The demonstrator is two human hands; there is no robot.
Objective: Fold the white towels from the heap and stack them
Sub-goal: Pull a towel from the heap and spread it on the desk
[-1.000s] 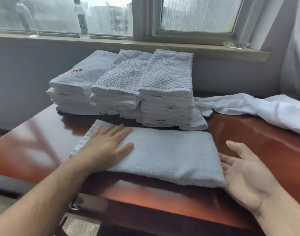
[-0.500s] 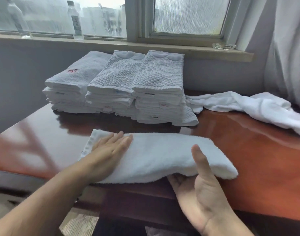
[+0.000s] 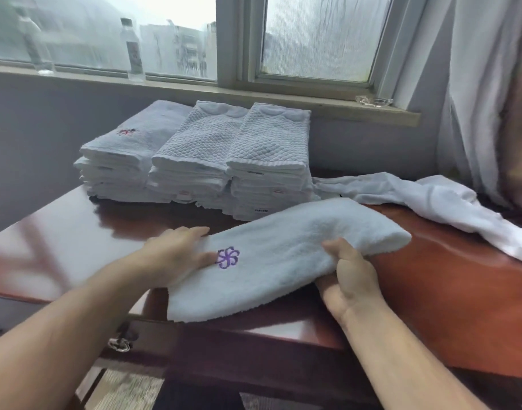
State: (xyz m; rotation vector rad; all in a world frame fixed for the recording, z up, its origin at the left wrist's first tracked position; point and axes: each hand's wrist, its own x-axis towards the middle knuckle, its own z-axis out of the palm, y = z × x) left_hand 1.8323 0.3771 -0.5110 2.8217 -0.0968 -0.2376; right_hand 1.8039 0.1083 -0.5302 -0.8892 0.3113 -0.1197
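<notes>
Head view. Holding folded towel [image 3: 283, 261] clear of wooden desk [image 3: 461, 276], long axis left to right. Gripped at left end by left hand [image 3: 176, 253], clamped from beneath by right hand [image 3: 348, 276]. Towel stacks [image 3: 265, 161] directly beyond, roughly midway between both hands; probably headed there.

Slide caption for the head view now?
Left hand and right hand hold a folded white towel with purple embroidery over the table, three folded stacks behind, unfolded towels at right.
</notes>
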